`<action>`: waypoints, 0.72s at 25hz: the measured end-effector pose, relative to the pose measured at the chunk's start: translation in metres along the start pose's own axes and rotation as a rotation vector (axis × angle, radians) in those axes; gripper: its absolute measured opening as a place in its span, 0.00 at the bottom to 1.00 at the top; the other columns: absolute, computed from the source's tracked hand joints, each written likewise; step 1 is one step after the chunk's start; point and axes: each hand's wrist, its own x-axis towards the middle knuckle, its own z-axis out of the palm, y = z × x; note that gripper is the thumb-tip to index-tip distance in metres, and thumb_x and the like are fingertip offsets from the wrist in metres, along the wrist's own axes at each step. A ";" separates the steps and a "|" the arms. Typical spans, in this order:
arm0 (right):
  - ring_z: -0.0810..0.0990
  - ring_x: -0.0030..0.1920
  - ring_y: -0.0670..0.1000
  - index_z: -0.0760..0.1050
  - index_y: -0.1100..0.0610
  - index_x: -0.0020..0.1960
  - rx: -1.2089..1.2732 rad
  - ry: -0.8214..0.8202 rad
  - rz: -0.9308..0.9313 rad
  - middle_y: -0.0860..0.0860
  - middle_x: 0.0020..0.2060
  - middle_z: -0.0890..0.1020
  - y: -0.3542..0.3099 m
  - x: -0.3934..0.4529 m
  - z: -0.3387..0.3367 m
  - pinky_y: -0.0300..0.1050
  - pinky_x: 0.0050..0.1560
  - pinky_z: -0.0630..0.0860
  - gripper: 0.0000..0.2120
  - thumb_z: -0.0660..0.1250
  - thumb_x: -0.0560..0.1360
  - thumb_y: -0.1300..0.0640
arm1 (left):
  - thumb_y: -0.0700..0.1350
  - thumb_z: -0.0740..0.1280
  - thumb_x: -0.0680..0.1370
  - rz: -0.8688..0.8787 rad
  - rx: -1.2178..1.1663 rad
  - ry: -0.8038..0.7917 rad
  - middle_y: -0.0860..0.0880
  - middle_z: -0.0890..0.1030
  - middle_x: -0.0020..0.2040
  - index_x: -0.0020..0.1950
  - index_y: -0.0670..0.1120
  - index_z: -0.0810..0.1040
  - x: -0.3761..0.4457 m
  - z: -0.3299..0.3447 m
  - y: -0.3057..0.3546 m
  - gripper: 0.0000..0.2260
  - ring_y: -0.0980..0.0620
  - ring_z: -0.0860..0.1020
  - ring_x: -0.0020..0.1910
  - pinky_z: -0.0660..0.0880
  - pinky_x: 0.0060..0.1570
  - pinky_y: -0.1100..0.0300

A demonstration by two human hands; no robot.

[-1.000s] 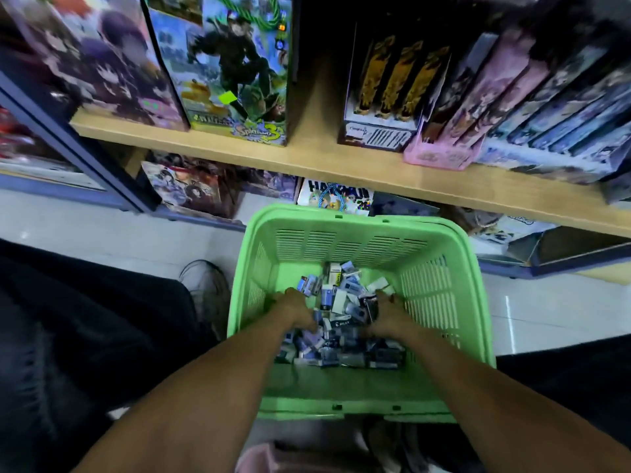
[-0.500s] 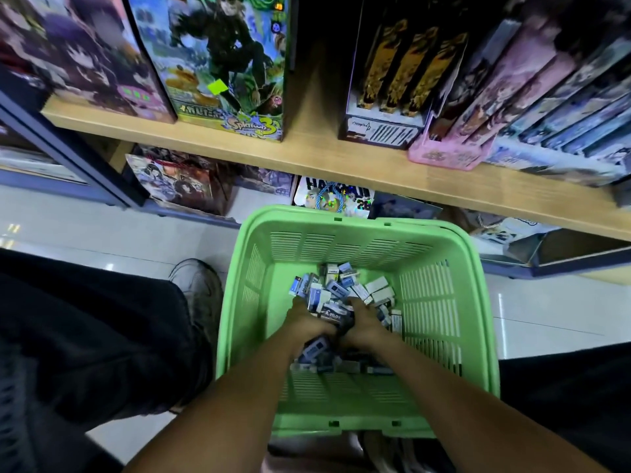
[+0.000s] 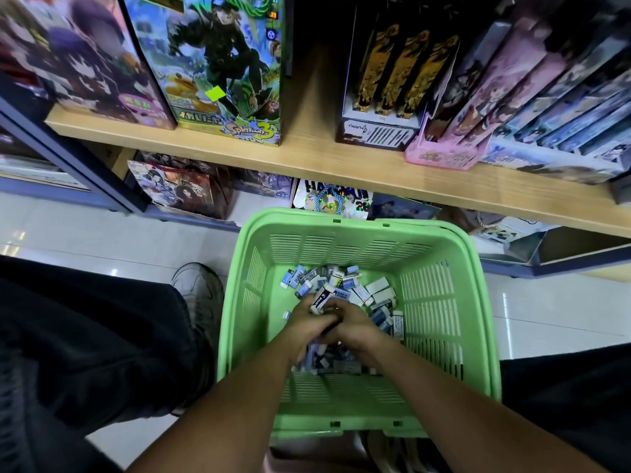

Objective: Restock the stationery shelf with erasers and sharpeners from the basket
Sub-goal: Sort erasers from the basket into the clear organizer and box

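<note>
A light green plastic basket (image 3: pixel 440 302) stands on the floor in front of me. A heap of small erasers (image 3: pixel 345 285) in blue, white and black sleeves lies in its bottom. Both my hands are down in the heap and pressed together. My left hand (image 3: pixel 304 324) and my right hand (image 3: pixel 355 327) curl round a bunch of erasers, and one black-and-white eraser (image 3: pixel 322 298) sticks up between them. What lies under the hands is hidden.
A wooden shelf (image 3: pixel 307 155) runs across above the basket, with tall printed boxes (image 3: pixel 218 70) and a pink box (image 3: pixel 444 155) standing on it. A lower shelf holds more printed boxes. My dark trouser leg and grey shoe (image 3: pixel 198 291) are left of the basket on the glossy white floor.
My hands came together from apart in the heap and gathered erasers between them. The view tilted down and closer to the basket.
</note>
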 end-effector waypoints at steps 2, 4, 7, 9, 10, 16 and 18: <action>0.83 0.55 0.57 0.76 0.57 0.59 -0.004 0.030 -0.032 0.57 0.54 0.83 -0.006 -0.003 -0.003 0.46 0.48 0.81 0.29 0.75 0.61 0.75 | 0.36 0.69 0.77 0.022 -0.030 0.037 0.47 0.80 0.48 0.72 0.53 0.67 -0.002 0.004 0.003 0.26 0.55 0.78 0.37 0.75 0.27 0.65; 0.84 0.54 0.57 0.77 0.59 0.60 0.071 0.046 -0.069 0.57 0.54 0.84 -0.011 -0.005 -0.011 0.48 0.48 0.82 0.30 0.74 0.62 0.78 | 0.34 0.70 0.76 0.015 -0.107 0.054 0.41 0.80 0.58 0.75 0.50 0.65 -0.001 0.001 0.007 0.30 0.51 0.81 0.41 0.77 0.31 0.61; 0.83 0.56 0.60 0.76 0.65 0.62 0.242 0.004 -0.077 0.61 0.56 0.83 -0.021 -0.014 -0.023 0.55 0.56 0.81 0.29 0.68 0.64 0.82 | 0.32 0.70 0.74 0.023 -0.083 -0.002 0.40 0.81 0.55 0.62 0.53 0.73 -0.004 -0.011 0.016 0.22 0.53 0.77 0.29 0.68 0.22 0.62; 0.82 0.57 0.60 0.77 0.66 0.61 0.253 -0.016 -0.062 0.60 0.56 0.83 -0.025 -0.019 -0.030 0.58 0.61 0.78 0.26 0.64 0.66 0.83 | 0.32 0.71 0.73 0.032 -0.048 -0.064 0.38 0.82 0.55 0.56 0.53 0.79 -0.006 -0.017 0.019 0.18 0.49 0.79 0.32 0.71 0.25 0.57; 0.83 0.57 0.60 0.78 0.66 0.60 0.253 -0.017 -0.065 0.60 0.55 0.84 -0.024 -0.020 -0.033 0.57 0.61 0.78 0.25 0.64 0.67 0.83 | 0.32 0.71 0.72 0.040 -0.057 -0.089 0.38 0.81 0.56 0.54 0.55 0.80 -0.006 -0.018 0.019 0.20 0.45 0.81 0.38 0.76 0.32 0.52; 0.83 0.55 0.62 0.80 0.68 0.54 0.278 0.008 -0.136 0.63 0.53 0.84 -0.033 -0.029 -0.041 0.56 0.60 0.79 0.16 0.69 0.68 0.78 | 0.26 0.70 0.70 0.062 -0.100 -0.169 0.38 0.79 0.59 0.52 0.49 0.83 -0.015 -0.017 0.026 0.20 0.35 0.83 0.52 0.79 0.50 0.42; 0.84 0.50 0.58 0.81 0.67 0.51 0.297 0.039 -0.155 0.60 0.48 0.85 -0.043 -0.035 -0.042 0.51 0.55 0.82 0.13 0.70 0.69 0.77 | 0.25 0.71 0.70 0.082 -0.137 -0.199 0.37 0.81 0.58 0.56 0.45 0.81 -0.020 -0.018 0.030 0.20 0.39 0.83 0.48 0.81 0.44 0.47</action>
